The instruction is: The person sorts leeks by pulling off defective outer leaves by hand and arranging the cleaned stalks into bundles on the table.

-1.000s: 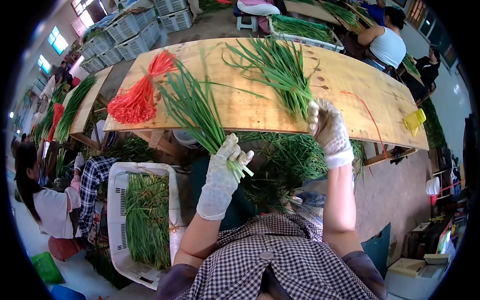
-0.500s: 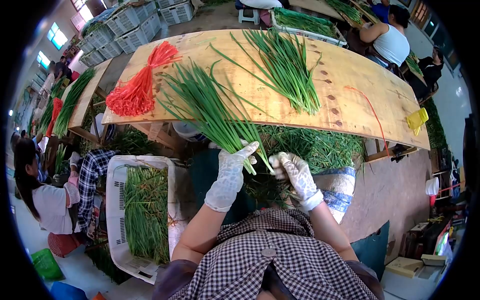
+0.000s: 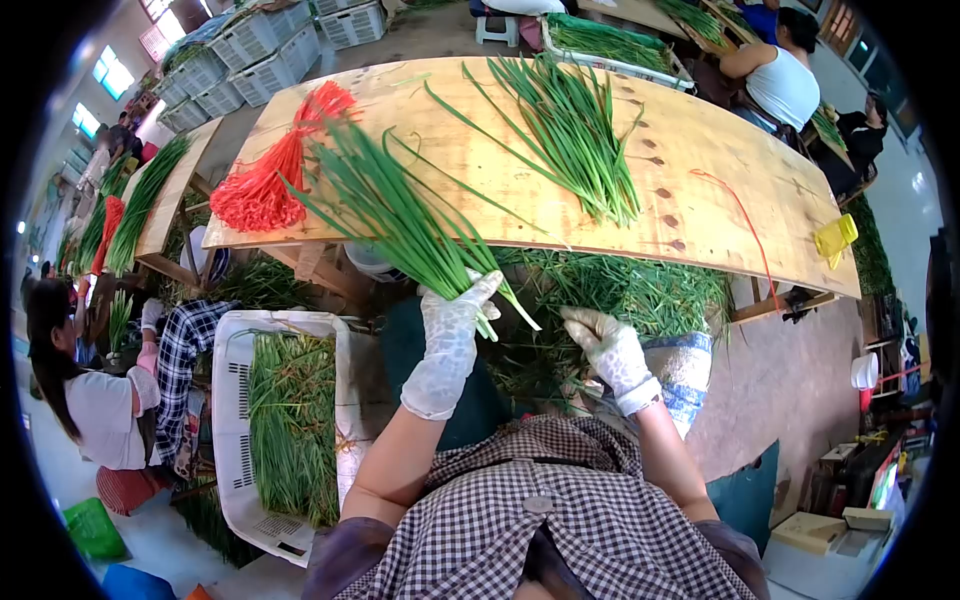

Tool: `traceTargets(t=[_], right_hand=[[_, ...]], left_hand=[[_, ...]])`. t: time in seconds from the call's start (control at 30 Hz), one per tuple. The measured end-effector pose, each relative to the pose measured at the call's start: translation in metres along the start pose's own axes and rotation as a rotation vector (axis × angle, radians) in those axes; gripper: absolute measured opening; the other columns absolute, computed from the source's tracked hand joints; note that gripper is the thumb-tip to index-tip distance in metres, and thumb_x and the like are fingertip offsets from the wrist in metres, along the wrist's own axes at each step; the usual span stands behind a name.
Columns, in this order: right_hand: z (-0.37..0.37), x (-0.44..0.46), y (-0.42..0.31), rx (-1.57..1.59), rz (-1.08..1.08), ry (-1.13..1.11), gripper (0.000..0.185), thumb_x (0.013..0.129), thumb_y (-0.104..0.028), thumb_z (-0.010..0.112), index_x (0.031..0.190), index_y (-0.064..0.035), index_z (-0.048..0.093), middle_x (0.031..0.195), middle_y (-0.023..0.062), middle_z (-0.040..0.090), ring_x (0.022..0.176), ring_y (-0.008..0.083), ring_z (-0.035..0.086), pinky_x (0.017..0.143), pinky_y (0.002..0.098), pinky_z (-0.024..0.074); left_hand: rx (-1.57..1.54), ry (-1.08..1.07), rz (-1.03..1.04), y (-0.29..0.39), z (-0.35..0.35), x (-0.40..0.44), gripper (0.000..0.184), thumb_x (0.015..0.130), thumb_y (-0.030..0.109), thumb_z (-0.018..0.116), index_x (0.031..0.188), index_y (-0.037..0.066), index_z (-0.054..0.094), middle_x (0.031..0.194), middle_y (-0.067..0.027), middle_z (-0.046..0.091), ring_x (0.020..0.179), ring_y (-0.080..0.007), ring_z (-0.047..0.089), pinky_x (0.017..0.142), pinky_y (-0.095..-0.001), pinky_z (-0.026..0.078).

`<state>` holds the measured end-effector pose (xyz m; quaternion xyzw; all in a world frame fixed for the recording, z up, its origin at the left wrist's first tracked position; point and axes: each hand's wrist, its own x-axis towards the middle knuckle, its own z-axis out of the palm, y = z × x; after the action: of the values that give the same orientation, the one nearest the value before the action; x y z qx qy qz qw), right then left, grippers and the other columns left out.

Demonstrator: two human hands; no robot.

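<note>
My left hand (image 3: 455, 325), in a whitish glove, is closed round the lower stems of a bunch of long green stalks (image 3: 400, 215). Their leaves fan up and left over the table's front edge, and one stalk end sticks out to the right. My gloved right hand (image 3: 610, 350) is just right of those stem ends, its fingers bent together; whether anything small is between them is hidden. Another green bunch (image 3: 580, 140) lies on the wooden table (image 3: 720, 150). At the table's left is a bundle of red ties (image 3: 262, 190), and a single red tie (image 3: 742, 215) lies at the right.
A white crate (image 3: 232, 430) of green leaves stands at my left. Loose greens (image 3: 640, 295) are heaped below the table. A yellow object (image 3: 833, 238) sits at the table's right end. A co-worker (image 3: 95, 400) sits at far left; others sit at back right.
My right hand left the bunch on the table and came down beside the left hand's stems, then slightly away to the right. The held bunch now tilts further left.
</note>
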<state>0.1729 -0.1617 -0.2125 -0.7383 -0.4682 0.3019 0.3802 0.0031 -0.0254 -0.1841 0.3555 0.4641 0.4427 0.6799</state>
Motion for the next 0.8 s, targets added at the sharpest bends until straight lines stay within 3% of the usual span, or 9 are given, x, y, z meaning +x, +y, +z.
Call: traceTargets(t=[0.03,0.13,0.17,0.23,0.37,0.57,0.7,0.77,0.8], right_hand=[[0.004,0.0,-0.026,0.26,-0.073,0.064,0.035,0.082,-0.017,0.07,0.114,-0.0041,0.064,0.102,0.012,0.069,0.092,0.0187,0.066,0.082,0.0287,0.051],[0.012,0.001,-0.055,0.289,-0.156,0.039,0.034,0.079,-0.007,0.073,0.111,0.0013,0.064,0.097,0.0077,0.07,0.085,0.0093,0.063,0.078,0.0242,0.0507],[0.017,0.005,-0.056,0.482,0.043,0.005,0.028,0.081,-0.005,0.07,0.108,0.002,0.065,0.092,0.0074,0.069,0.075,0.0093,0.063,0.071,0.0229,0.0512],[0.019,0.014,-0.044,0.725,0.088,-0.04,0.023,0.084,-0.004,0.068,0.106,0.0019,0.066,0.089,0.0067,0.068,0.068,0.0088,0.06,0.065,0.0215,0.0502],[0.031,0.015,-0.036,0.786,0.117,-0.097,0.027,0.088,-0.005,0.063,0.113,0.0026,0.061,0.092,0.0069,0.068,0.072,0.0085,0.06,0.065,0.0211,0.0494],[0.024,0.021,-0.052,0.609,-0.009,-0.145,0.025,0.088,-0.005,0.06,0.113,-0.0019,0.062,0.091,0.0043,0.068,0.071,0.0075,0.061,0.061,0.0231,0.0516],[0.016,0.033,-0.055,0.118,-0.044,-0.215,0.012,0.092,-0.008,0.055,0.099,-0.0021,0.064,0.084,0.0076,0.068,0.065,0.0114,0.062,0.057,0.0248,0.0515],[0.016,0.042,-0.05,0.226,-0.274,0.297,0.013,0.095,-0.013,0.051,0.089,-0.0047,0.059,0.066,0.0039,0.063,0.052,0.0134,0.058,0.049,0.0274,0.0483],[0.003,0.045,-0.046,0.074,-0.201,0.319,0.012,0.095,-0.005,0.046,0.091,-0.0011,0.057,0.076,0.0057,0.064,0.054,0.0085,0.051,0.052,0.0226,0.0463]], left_hand=[[0.065,-0.015,0.018,-0.004,0.003,-0.005,0.015,0.078,-0.001,0.072,0.082,0.003,0.058,0.073,-0.0074,0.064,0.045,-0.0107,0.054,0.04,-0.0227,0.046],[0.098,-0.117,0.004,-0.004,0.01,-0.018,0.012,0.079,0.0,0.071,0.083,0.002,0.06,0.076,-0.0073,0.065,0.052,-0.0106,0.057,0.047,-0.0236,0.049],[0.103,-0.158,-0.021,-0.003,0.01,-0.022,0.011,0.079,0.0,0.07,0.083,0.003,0.06,0.078,-0.0074,0.065,0.057,-0.0109,0.061,0.051,-0.0242,0.051],[0.084,-0.125,-0.029,-0.012,0.007,-0.021,0.011,0.08,-0.001,0.069,0.084,0.003,0.06,0.081,-0.0083,0.066,0.065,-0.0131,0.063,0.057,-0.0266,0.053],[-0.02,-0.27,-0.167,-0.025,-0.008,-0.035,0.013,0.079,-0.005,0.066,0.087,0.002,0.058,0.087,-0.011,0.065,0.08,-0.0204,0.066,0.072,-0.0341,0.057],[-0.016,-0.276,-0.205,-0.027,-0.018,-0.029,0.017,0.078,-0.007,0.066,0.09,0.0,0.058,0.086,-0.0119,0.065,0.079,-0.0214,0.066,0.072,-0.0338,0.057],[0.122,-0.342,-0.142,-0.022,-0.024,-0.028,0.022,0.077,-0.007,0.067,0.096,-0.002,0.058,0.09,-0.0141,0.066,0.081,-0.0228,0.066,0.075,-0.0353,0.056],[-0.085,-0.447,-0.17,-0.006,-0.023,-0.035,0.026,0.077,-0.007,0.067,0.101,-0.004,0.056,0.093,-0.0167,0.066,0.083,-0.0256,0.067,0.078,-0.0384,0.056],[-0.048,-0.444,-0.177,0.004,-0.023,-0.038,0.037,0.076,-0.009,0.066,0.111,-0.006,0.053,0.095,-0.0188,0.066,0.085,-0.0287,0.067,0.08,-0.0421,0.057]])
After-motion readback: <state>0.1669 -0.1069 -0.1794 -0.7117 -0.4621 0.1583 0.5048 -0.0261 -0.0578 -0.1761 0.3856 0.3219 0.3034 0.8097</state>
